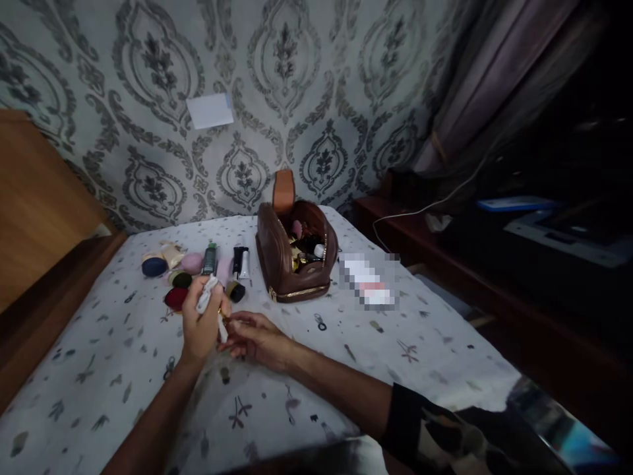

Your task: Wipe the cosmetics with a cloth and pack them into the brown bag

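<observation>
My left hand (200, 323) is closed around a crumpled white cloth (206, 294), whose lower end hangs out below the fingers. Close beside it, my right hand (260, 340) has its fingertips pinched at a small gold-coloured item (225, 319) next to the cloth; its exact shape is too small to tell. A brown toiletry bag (277, 254) stands unzipped behind the hands, with several small items inside. Left of the bag lie a dark green tube (210, 258), a black tube (237, 262), a pink rounded item (192, 263) and a red round item (175, 299).
A patterned white cloth (306, 389) covers the table. A blurred-out white packet (368, 280) lies right of the bag. Wooden furniture (44, 204) borders the left side, and a dark red ledge (380, 227) with a white cable (435, 208) runs along the right.
</observation>
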`<state>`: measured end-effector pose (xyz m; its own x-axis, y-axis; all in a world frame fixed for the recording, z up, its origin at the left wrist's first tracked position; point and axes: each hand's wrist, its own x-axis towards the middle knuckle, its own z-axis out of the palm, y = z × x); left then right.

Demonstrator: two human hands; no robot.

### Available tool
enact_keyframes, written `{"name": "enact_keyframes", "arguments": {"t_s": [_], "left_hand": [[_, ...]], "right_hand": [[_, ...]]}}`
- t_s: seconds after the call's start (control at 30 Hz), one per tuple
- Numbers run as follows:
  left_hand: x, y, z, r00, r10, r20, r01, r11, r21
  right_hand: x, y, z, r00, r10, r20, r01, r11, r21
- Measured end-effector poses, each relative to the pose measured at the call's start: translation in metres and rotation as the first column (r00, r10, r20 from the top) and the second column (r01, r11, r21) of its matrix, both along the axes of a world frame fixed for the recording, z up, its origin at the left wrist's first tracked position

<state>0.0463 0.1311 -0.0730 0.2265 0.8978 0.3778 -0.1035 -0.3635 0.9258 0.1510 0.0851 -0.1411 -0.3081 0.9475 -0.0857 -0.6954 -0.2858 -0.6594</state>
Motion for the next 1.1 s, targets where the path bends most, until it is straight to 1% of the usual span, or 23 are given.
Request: {"name": "enact_keyframes", "arguments": {"t_s": [0.07, 0.17, 0.27, 0.33, 0.4, 0.47, 0.53, 0.63, 0.7, 0.77, 0.83, 0.9, 1.0, 1.1], "left_hand": [[0.0, -0.002, -0.003, 0.995, -0.057, 0.081, 0.06, 0.998, -0.034], [-0.007, -0.005, -0.001, 0.987, -0.115, 0.107, 0.122, 0.991, -0.056], [-0.012, -0.006, 0.002, 0.984, -0.13, 0.121, 0.145, 0.982, -0.121], [-0.012, -0.004, 0.003, 0.986, -0.115, 0.123, 0.137, 0.971, -0.195], [-0.01, -0.002, 0.003, 0.987, -0.088, 0.135, 0.122, 0.956, -0.266], [-0.008, 0.002, 0.001, 0.984, -0.079, 0.16, 0.125, 0.945, -0.301], [-0.007, 0.007, -0.004, 0.981, -0.09, 0.173, 0.139, 0.944, -0.299], [-0.008, 0.014, -0.016, 0.987, -0.094, 0.129, 0.128, 0.948, -0.292], [-0.007, 0.014, -0.023, 0.992, -0.099, 0.083, 0.118, 0.956, -0.27], [-0.004, 0.009, -0.028, 0.995, -0.103, -0.002, 0.1, 0.969, -0.225], [-0.001, 0.003, -0.031, 0.99, -0.096, -0.106, 0.08, 0.986, -0.145], [0.001, -0.003, -0.032, 0.979, -0.077, -0.191, 0.072, 0.997, -0.034], [0.0, -0.005, -0.032, 0.966, -0.071, -0.25, 0.102, 0.988, 0.115], [-0.002, -0.002, -0.033, 0.953, -0.065, -0.297, 0.133, 0.968, 0.214]], "right_hand": [[0.002, 0.002, -0.003, 1.0, -0.018, -0.016, 0.017, 0.999, -0.039], [0.002, 0.005, -0.005, 0.999, -0.016, -0.027, 0.014, 0.997, -0.076], [0.005, 0.008, -0.003, 0.996, -0.083, -0.014, 0.081, 0.989, -0.121], [0.009, 0.011, -0.001, 0.99, -0.138, 0.012, 0.138, 0.982, -0.133], [0.014, 0.012, 0.002, 0.982, -0.182, 0.051, 0.187, 0.976, -0.11], [0.017, 0.012, 0.004, 0.969, -0.23, 0.092, 0.237, 0.969, -0.074], [0.019, 0.011, 0.005, 0.951, -0.282, 0.126, 0.288, 0.957, -0.031], [0.019, 0.011, 0.008, 0.934, -0.333, 0.127, 0.333, 0.943, 0.024], [0.019, 0.01, 0.01, 0.938, -0.331, 0.103, 0.33, 0.944, 0.023], [0.018, 0.009, 0.011, 0.949, -0.304, 0.085, 0.305, 0.952, 0.005], [0.017, 0.008, 0.01, 0.958, -0.272, 0.093, 0.274, 0.962, -0.006], [0.016, 0.008, 0.008, 0.961, -0.251, 0.119, 0.252, 0.968, 0.006], [0.017, 0.008, 0.004, 0.962, -0.232, 0.147, 0.227, 0.973, 0.052], [0.019, 0.008, 0.002, 0.964, -0.21, 0.162, 0.191, 0.974, 0.124]]}}
